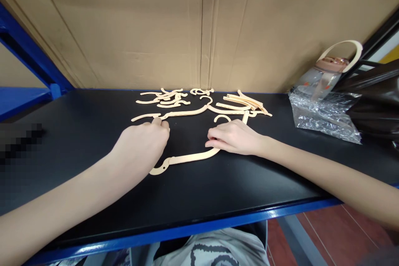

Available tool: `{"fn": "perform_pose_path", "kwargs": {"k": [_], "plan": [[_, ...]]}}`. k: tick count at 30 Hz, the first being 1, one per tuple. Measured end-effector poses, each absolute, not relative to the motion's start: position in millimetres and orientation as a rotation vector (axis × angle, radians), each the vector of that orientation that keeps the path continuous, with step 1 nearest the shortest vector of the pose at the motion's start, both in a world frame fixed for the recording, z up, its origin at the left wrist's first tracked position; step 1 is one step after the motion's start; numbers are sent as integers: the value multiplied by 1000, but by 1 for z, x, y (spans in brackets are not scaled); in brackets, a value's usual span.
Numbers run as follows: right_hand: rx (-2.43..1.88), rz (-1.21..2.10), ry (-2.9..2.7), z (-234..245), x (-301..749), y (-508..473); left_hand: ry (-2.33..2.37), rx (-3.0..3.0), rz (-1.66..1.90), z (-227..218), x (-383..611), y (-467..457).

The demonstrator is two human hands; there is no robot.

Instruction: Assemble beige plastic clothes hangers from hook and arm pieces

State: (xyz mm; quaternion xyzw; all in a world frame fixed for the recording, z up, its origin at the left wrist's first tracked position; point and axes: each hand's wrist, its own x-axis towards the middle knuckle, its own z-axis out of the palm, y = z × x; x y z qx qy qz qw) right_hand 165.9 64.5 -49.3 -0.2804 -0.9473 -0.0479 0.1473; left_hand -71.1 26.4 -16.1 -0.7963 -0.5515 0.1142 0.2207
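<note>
My left hand [143,143] is closed, its fingertips pinching down at the right end of a curved cream hanger piece [145,116]; the thumb is hidden. Just beyond it lies a cream hanger [188,112], hook away from me. My right hand [235,137] is closed over the middle of a nearer hanger [193,157], below its hook [222,118]. That hanger's left end has a curved, holed piece [159,170], while its right part is mostly covered by my hand.
Several curved pieces [173,99] lie at the back left, hooks [202,91] at the back middle, and long bars [240,102] at the back right. A clear bottle [327,75] and crinkled plastic wrap [326,118] stand right. Cardboard [140,29] walls the back.
</note>
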Motion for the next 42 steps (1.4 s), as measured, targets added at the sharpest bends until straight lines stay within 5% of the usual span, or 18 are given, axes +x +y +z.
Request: {"fn": "perform_pose_path", "kwargs": {"k": [7,15,25,42], "plan": [[-746,77,-2732,-49,168,64,-1516,-2183,-46,-11,-63,28],[-820,322,-2574,-50,161,57,-1410,-2510,-888,-12,-62,25],[-679,613,-2483,-49,160,60,-1387,-3022,-1390,-26,-51,28],[-672,499,-2521,-51,161,61,-966,-3045,-869,-35,-54,35]]}}
